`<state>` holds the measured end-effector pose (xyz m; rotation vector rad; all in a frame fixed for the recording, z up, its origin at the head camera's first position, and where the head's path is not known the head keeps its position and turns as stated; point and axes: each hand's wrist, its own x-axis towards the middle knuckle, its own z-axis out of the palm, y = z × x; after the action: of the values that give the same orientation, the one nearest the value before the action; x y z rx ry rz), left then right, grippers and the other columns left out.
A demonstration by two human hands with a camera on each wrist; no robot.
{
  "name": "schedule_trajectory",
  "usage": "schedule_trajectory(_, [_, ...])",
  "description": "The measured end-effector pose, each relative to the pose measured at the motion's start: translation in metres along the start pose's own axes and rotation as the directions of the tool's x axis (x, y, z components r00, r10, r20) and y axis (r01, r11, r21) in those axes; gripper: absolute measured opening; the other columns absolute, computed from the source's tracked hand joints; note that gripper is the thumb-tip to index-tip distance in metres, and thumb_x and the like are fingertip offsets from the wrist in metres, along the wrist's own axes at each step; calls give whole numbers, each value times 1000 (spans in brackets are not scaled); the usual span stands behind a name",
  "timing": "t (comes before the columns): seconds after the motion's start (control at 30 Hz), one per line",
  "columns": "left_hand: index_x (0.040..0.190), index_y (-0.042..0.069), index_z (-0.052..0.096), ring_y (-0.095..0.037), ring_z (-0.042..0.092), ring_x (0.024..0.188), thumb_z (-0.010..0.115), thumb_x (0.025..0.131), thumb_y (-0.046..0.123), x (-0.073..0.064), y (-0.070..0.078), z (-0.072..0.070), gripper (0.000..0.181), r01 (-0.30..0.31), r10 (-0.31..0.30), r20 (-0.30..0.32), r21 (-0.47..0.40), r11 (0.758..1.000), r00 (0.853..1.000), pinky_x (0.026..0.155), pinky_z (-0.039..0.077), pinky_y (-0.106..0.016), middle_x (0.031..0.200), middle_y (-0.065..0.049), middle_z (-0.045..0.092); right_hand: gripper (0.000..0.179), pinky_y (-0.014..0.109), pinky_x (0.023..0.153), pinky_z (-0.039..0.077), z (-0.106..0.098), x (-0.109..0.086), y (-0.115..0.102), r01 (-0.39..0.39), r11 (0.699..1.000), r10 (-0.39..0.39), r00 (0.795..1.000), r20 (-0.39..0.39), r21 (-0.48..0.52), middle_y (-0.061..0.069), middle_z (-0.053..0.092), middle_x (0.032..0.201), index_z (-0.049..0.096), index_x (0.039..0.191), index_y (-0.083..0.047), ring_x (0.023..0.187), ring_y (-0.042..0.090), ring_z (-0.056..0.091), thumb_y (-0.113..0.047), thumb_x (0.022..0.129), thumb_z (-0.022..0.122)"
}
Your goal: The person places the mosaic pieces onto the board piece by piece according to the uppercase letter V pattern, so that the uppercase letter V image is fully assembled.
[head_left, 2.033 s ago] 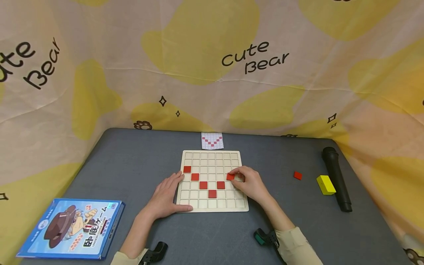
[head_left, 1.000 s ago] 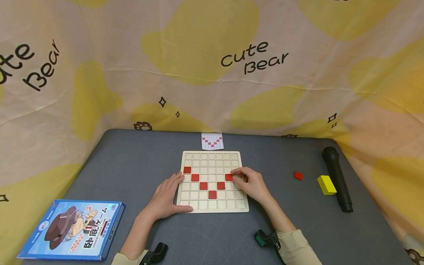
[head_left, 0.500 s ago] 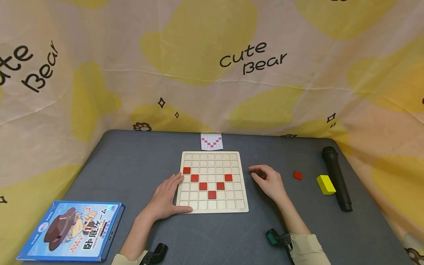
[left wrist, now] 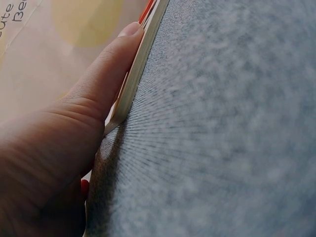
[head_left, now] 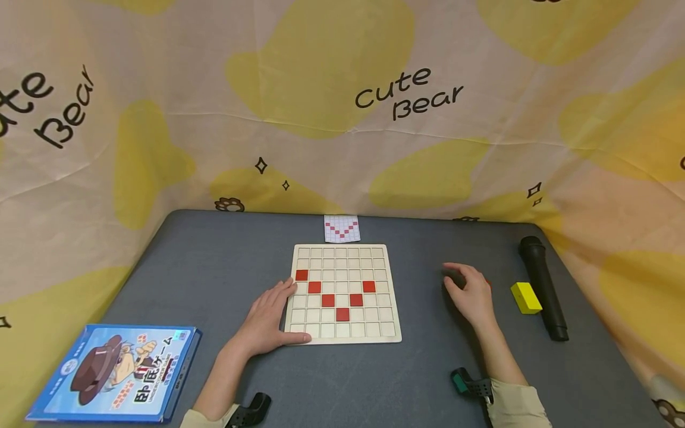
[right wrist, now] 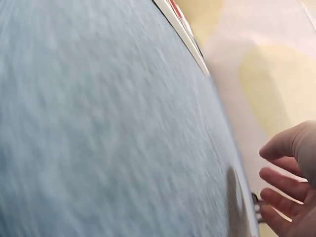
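Note:
A pale wooden grid board (head_left: 355, 330) lies on the grey table, with several red square tiles (head_left: 342, 314) set in its cells in a V shape. My left hand (head_left: 266, 322) rests along the board's left side, fingers extended at the edge. Its thumb (left wrist: 111, 64) lies over the front rim in the left wrist view. Over the table to the right of the board is my right hand (head_left: 473, 297), holding nothing; its fingers (right wrist: 282, 183) are loosely bent in the right wrist view. Behind that hand a loose red tile is almost wholly hidden.
A small pattern card (head_left: 342, 229) with a pink V stands behind the board. To the right lie a yellow block (head_left: 526, 298) and a black microphone (head_left: 544, 288). A blue game box (head_left: 118, 371) sits at front left. Printed cloth (head_left: 321, 89) hangs around the table.
My right hand let go of a red tile in a right-hand cell of the board, then moved right across the table toward the loose tile. The left hand stays where it was.

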<state>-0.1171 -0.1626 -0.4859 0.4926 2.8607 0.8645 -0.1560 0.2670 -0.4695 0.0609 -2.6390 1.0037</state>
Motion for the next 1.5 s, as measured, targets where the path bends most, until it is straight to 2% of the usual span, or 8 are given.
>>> schedule_trajectory(0.23, [150,5,34,-36,21,144,79,69,63,0,0,0,109,-3,3,0,3,1000,1000,110,20,-61,159,-10,25,40,61,97,30,-15,-1,12,-83,996,83,997,3,-45,31,52,127,58,126,4,114,49,44,-6,88,62])
schedule_trajectory(0.43, [150,5,35,-36,22,144,79,68,63,0,1,-1,109,-2,2,-1,1,1000,1000,110,20,-61,159,-11,25,48,62,104,26,-23,-4,17,-134,988,140,987,80,-78,35,45,132,48,133,10,122,51,38,-7,90,61])
schedule_trajectory(0.57, [150,5,35,-36,21,144,79,68,63,0,1,-1,109,0,0,-2,-4,1000,1000,110,20,-61,159,-11,25,47,60,99,32,-22,-6,15,-109,991,116,988,102,-70,33,48,129,49,133,8,115,47,45,-5,90,62])
schedule_trajectory(0.73, [150,5,34,-35,21,145,79,69,62,1,1,-1,109,-1,1,5,-2,1000,1000,111,20,-61,159,-10,24,41,56,92,39,-18,-4,15,-82,996,84,995,61,-47,29,53,125,57,128,4,105,42,53,-2,88,65])
schedule_trajectory(0.87, [150,5,34,-35,21,145,79,69,62,0,2,-2,109,-2,2,6,1,1000,1000,110,20,-61,159,-11,25,40,56,92,38,-19,-1,17,-108,990,111,993,38,-93,30,56,118,58,125,7,101,42,52,-4,87,66])
schedule_trajectory(1.0, [150,4,34,-36,21,144,79,69,62,0,2,-2,109,-2,2,5,-1,1000,1000,110,20,-62,159,-12,25,42,58,89,37,-22,1,19,-137,981,147,987,63,-138,29,58,110,56,124,10,97,42,50,-6,86,66])
schedule_trajectory(1.2, [150,5,34,-35,21,145,79,69,61,-1,2,-2,108,-2,2,6,-4,1000,1000,110,20,-62,159,-11,25,41,57,90,34,-20,2,20,-105,990,115,988,105,-99,28,61,112,56,125,8,98,42,50,-5,88,65])
schedule_trajectory(1.5, [149,4,35,-35,21,144,79,69,62,0,2,-1,108,2,-2,2,7,1000,1000,110,20,-61,159,-12,26,41,53,86,35,-17,1,21,-99,990,107,991,79,-97,26,62,107,59,122,9,96,40,51,-6,86,69])
